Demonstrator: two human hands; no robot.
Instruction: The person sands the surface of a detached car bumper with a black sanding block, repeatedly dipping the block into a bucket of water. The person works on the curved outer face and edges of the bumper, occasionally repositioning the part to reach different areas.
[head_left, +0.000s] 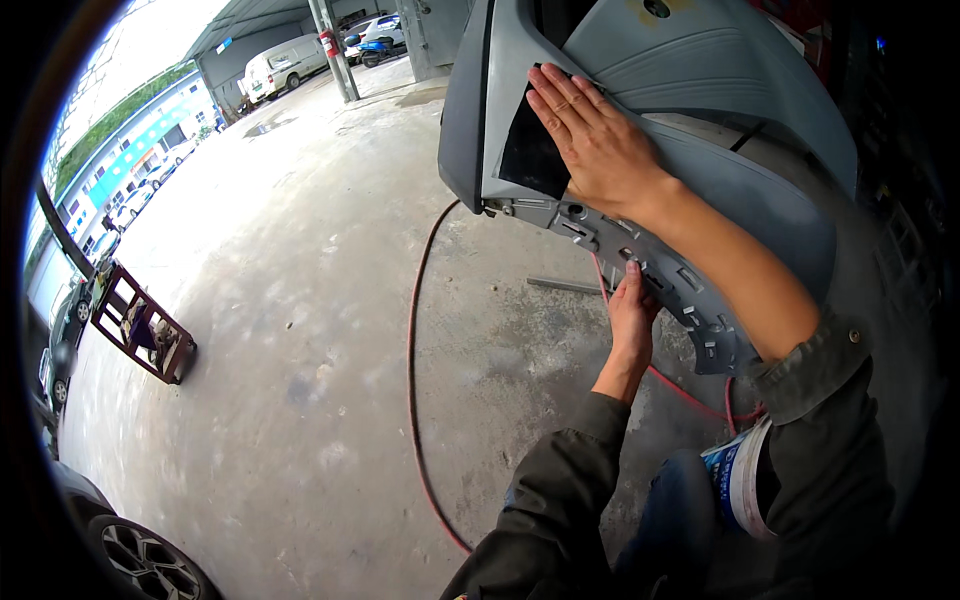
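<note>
A grey car bumper [700, 170] fills the upper right, its surface dull and partly patchy. Flat against its near left corner lies a black sheet [528, 150] that looks like sandpaper. My right hand [605, 150] rests on the sheet with fingers stretched out and close together, covering its right part. Lower down, my left hand [632, 320] grips the bumper's slotted lower edge [690, 285], thumb up along it. Some of the left fingers are hidden behind that edge.
A red hose [412, 350] curves over the concrete floor [300, 300]. A metal bar [565, 285] lies beneath the bumper. By my right forearm stands a white bucket [745, 480]. Leftward are a dark red cart [140, 325] and a car wheel [150, 560]; a white van [285, 68] is parked far off.
</note>
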